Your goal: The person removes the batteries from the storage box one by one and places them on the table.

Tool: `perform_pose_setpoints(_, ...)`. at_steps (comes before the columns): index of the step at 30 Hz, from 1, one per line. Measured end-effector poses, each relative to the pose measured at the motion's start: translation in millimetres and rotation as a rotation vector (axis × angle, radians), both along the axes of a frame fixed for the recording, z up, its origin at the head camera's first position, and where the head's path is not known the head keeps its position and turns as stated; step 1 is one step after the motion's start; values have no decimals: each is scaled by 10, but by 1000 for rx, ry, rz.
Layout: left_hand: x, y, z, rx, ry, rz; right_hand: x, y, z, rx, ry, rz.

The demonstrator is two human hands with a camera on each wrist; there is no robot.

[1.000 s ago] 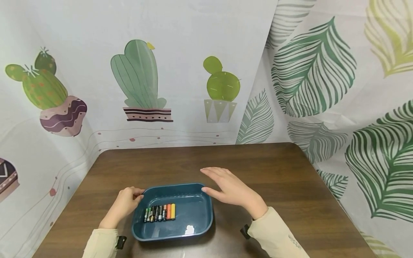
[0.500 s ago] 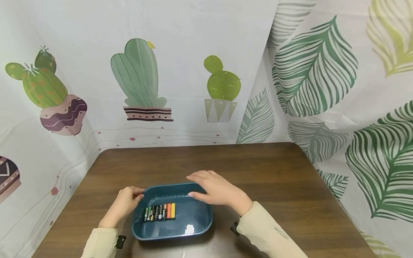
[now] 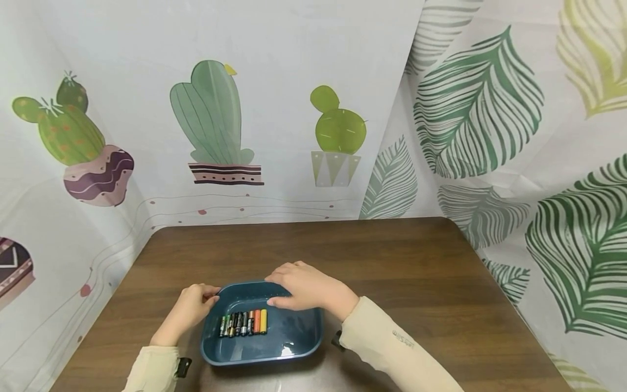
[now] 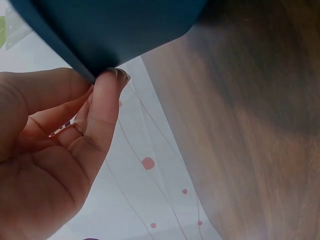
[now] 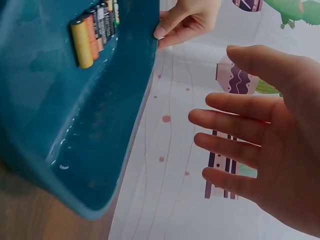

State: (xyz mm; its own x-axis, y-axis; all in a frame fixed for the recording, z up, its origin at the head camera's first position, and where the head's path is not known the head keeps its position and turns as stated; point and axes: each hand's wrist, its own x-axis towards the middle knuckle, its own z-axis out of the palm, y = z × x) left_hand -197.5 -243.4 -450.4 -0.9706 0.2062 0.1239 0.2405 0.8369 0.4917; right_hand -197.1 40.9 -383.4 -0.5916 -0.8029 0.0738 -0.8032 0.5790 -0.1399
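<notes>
Blue tray, far-left corner pinched by the left hand, its fingers closed on the edge. Right hand hovers over the far side, fingers slightly spread, holding nothing. Batteries lie in a row inside, toward the tray's left; tray is on the tabletop. Likely risk: a pull on one corner could swivel or tip the tray, rolling batteries out of line. Right hand covers part of the far edge; left fingertips partly hidden; battery labels unreadable.
</notes>
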Motion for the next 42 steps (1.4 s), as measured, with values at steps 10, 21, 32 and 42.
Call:
perform_pose_setpoints(10,-13,-14,1,0,-12,1,-50,-325,-1,157,-120,-3)
perform_pose_setpoints(21,-13,9,10,-8,-17,4,-108,-589,-106,268,-193,-70)
perform_pose_setpoints(32,-11,24,10,-7,-10,4,-149,-873,-294,487,-255,-211)
perform_pose_setpoints(42,1,20,22,-8,8,8,-183,-999,-442,592,-258,-256)
